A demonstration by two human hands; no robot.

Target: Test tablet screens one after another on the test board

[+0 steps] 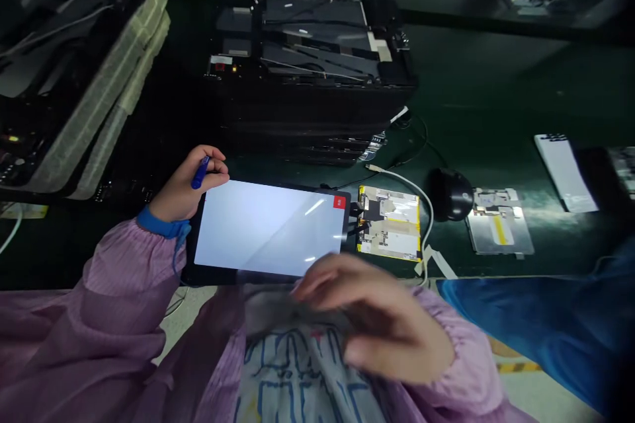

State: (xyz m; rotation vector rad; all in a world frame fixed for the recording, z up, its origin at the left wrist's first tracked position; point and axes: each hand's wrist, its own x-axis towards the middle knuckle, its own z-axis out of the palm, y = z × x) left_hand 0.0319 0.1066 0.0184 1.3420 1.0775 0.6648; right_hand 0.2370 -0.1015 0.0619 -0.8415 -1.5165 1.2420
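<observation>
A tablet screen (270,228), lit white with a red square in its upper right corner, lies flat at the table's near edge. My left hand (186,182) is at its upper left corner, fingers curled around a short blue pen-like tool (200,172). A blue band (163,223) circles that wrist, with a cord hanging down. Over the screen's lower right edge, my right hand (377,317) is smeared by motion. Its thumb and fingers are apart, and nothing shows between them. Dark connectors (355,218) join the screen to a circuit board with yellow edges (389,223).
Behind the screen stands a tall stack of dark panels (317,79). More panels with padded edges (109,92) lie at left. To the right are a white cable (424,201), a black rounded object (450,195), a metal-backed board (501,228) and a white strip (565,172). Someone's blue sleeve (546,317) shows at right.
</observation>
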